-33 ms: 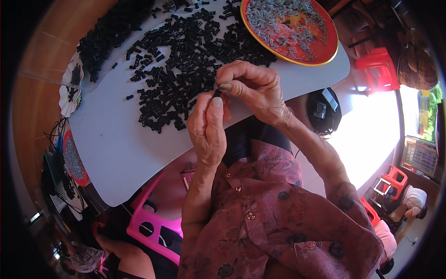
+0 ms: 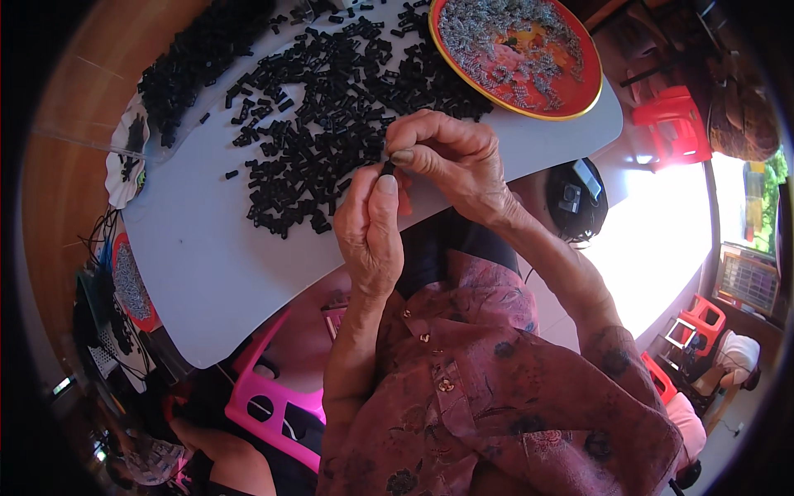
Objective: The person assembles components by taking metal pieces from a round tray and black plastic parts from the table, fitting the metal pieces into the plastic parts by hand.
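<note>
My left hand [image 2: 370, 236] is closed, its thumb and fingers pinching a small black plastic piece [image 2: 387, 169] upright above the near edge of the table. My right hand [image 2: 451, 161] meets it from the right, thumb and forefinger pressed together at the top of that piece. Whatever lies between those right fingertips is too small to make out. Just beyond both hands spreads a loose heap of similar black plastic pieces [image 2: 306, 157]. To the far right stands a red, yellow-rimmed round tray [image 2: 571, 97] with many small silvery metal parts, spring-like in look.
The pale table [image 2: 207, 281] curves round in front of me. On its left are a white scalloped dish [image 2: 120, 178] and a red tray [image 2: 150, 321] of silvery parts. A pink stool [image 2: 277, 405] and another person's leg [image 2: 236, 459] are at lower left; a red stool [image 2: 674, 124] stands right.
</note>
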`<state>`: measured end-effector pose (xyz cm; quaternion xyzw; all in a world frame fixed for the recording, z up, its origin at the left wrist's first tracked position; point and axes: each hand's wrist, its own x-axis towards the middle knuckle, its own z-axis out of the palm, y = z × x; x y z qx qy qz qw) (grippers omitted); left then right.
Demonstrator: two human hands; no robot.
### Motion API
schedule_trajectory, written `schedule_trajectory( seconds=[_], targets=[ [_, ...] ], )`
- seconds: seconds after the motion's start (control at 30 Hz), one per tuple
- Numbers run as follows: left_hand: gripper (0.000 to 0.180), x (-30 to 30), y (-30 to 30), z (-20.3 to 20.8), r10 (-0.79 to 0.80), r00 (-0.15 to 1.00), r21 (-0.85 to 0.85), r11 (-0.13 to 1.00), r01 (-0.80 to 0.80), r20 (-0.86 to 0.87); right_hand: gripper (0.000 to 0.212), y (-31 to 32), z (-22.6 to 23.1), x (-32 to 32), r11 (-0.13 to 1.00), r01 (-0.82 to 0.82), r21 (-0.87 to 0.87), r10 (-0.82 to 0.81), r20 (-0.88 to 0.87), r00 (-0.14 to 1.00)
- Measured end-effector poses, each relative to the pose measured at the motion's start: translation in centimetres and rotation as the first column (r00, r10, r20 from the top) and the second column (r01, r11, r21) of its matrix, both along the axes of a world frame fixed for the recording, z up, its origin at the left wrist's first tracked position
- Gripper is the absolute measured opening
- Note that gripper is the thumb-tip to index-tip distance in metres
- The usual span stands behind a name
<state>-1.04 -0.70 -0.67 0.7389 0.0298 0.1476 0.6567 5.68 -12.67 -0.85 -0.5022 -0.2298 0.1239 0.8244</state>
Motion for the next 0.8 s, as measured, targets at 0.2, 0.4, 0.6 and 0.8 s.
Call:
schedule_trajectory(
  seconds=[0.2,0.4,0.6,0.8],
  targets=[
    [0.026,0.0,0.0,-0.6,-0.035,0.999,-0.166,0.986,0.031,-0.022,0.007,0.0,0.2,0.0,1.000,-0.030,-0.007,0.030,-0.071,0.997],
    [0.023,0.2,0.0,0.0,0.000,1.000,-0.031,1.000,0.001,0.018,0.007,-0.3,0.0,0.2,0.996,-0.020,-0.089,0.021,0.014,1.000],
    [0.024,0.6,0.2,-0.5,0.021,0.998,-0.386,0.921,-0.045,-0.066,0.032,-0.6,1.3,0.3,0.951,0.027,-0.309,0.030,0.179,0.983],
    [0.022,0.4,0.6,-1.2,-0.070,0.994,-0.444,0.895,0.024,-0.089,0.051,-0.9,2.6,0.8,0.786,0.327,-0.524,0.102,0.632,0.768]
  ],
)
